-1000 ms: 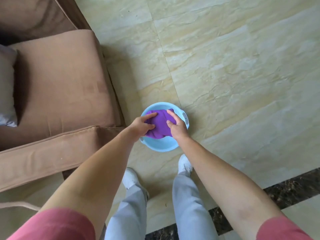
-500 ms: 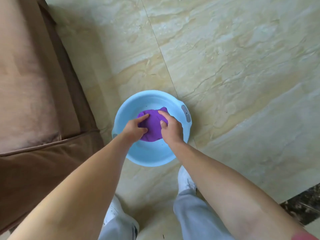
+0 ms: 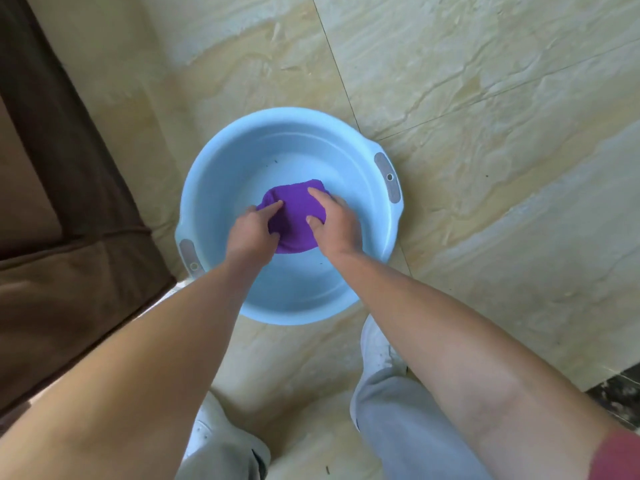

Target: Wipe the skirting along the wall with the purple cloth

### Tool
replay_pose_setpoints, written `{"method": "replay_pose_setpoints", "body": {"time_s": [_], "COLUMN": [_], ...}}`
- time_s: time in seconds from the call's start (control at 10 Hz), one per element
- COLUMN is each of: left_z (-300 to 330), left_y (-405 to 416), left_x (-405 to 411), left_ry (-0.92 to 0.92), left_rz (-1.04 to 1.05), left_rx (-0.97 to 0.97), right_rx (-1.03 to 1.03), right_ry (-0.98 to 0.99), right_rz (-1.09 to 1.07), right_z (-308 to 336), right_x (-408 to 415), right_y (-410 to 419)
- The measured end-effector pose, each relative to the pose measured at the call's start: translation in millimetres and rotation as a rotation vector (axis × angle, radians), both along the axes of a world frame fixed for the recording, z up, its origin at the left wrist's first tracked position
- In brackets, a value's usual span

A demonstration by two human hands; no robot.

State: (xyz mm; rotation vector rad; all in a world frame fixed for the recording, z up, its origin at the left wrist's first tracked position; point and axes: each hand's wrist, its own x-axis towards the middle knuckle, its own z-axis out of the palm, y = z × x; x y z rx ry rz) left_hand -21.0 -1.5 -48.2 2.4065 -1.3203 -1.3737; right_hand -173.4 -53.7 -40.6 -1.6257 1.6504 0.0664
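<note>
While the skirting is waiting unwiped and out of sight, the person is bending over a round pale-blue plastic basin (image 3: 367,161) sitting on the beige marble-patterned floor tiles (image 3: 485,98) just beside a brown fabric sofa (image 3: 69,271), and the bunched purple cloth (image 3: 294,209) is lying inside it; the left hand (image 3: 251,233) and right hand (image 3: 334,226) are both pinching folds of it from either side, probably wetting or wringing it so it is wiping damp

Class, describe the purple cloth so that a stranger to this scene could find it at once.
Beside the brown sofa, a round light-blue basin sits on the marbled floor. The purple cloth is bunched inside it, gripped between both hands. It is the only purple thing here.
</note>
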Motion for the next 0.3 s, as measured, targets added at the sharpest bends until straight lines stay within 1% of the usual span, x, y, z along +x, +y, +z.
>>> {"method": "replay_pose_setpoints", "body": {"time_s": [0.1, 0.2, 0.3], "left_z": [8, 34, 72], "left_y": [6, -6, -33], "left_x": [-1, 0, 4], "left_ry": [-0.133, -0.243, -0.24], "left_rz": [-0.116, -0.174, -0.187], "left_rx": [0.068, 0.119, 0.106], "right_rx": [0.09, 0.165, 0.161], "right_ry": [0.058, 0.125, 0.18], "right_rz": [0.072, 0.18, 0.171], "right_z": [4, 24, 54], "right_x": [-8, -9, -8], "right_y": [-4, -16, -36]}}
